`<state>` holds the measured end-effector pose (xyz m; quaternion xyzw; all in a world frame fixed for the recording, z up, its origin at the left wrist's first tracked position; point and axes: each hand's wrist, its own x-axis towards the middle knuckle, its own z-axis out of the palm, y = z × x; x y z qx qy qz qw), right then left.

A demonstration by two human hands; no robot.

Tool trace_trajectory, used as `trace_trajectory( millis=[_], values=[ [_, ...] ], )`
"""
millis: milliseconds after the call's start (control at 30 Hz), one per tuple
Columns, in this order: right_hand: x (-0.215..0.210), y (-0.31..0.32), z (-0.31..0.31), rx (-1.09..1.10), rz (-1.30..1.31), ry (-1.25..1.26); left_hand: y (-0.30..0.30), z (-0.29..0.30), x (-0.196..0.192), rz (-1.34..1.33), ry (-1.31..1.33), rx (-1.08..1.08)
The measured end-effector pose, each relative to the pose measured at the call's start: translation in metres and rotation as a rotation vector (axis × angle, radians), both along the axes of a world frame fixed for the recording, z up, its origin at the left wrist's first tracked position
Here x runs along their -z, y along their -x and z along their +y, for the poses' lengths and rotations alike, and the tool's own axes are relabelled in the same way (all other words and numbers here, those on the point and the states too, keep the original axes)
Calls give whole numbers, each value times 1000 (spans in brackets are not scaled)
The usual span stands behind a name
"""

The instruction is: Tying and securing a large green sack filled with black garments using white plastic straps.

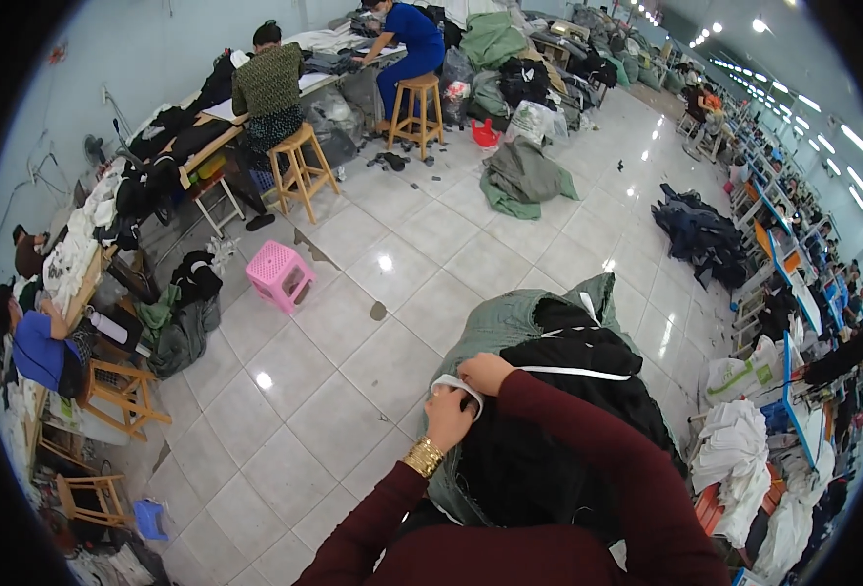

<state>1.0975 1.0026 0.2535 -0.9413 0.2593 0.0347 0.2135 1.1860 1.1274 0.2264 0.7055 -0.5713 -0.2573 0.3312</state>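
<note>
1. The left hand (448,418) comes up from a maroon sleeve with a gold bracelet (423,457) at the wrist; its fingers are closed on a white strip of fabric (456,387), pinched at its looped end.
2. The right hand (486,373) bends in from the right, forearm crossing the lap, and its fingers also grip the white strip just beside the left hand; the 2 hands touch.
3. The strip runs on to the right as a thin white line across a black garment (558,410), which lies on the person's lap inside a grey-green garment (510,327).
4. On the tiled floor (353,361) stands 1 pink plastic stool (280,274).
5. I count 2 wooden stools at the far table, each with a seated person, and 1 more wooden stool (119,391) at the left under a person in blue.
6. 1 blue low stool (150,519) sits at the lower left.
</note>
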Motion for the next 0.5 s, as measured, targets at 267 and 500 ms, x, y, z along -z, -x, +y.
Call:
trace_trajectory(
  millis=[267,500],
  values=[
    [-29,7,-32,-80,104,-260,-17,-15,0,359,65,-91],
    [-22,4,-32,-7,180,-264,-32,-26,-5,372,1,104]
  ],
)
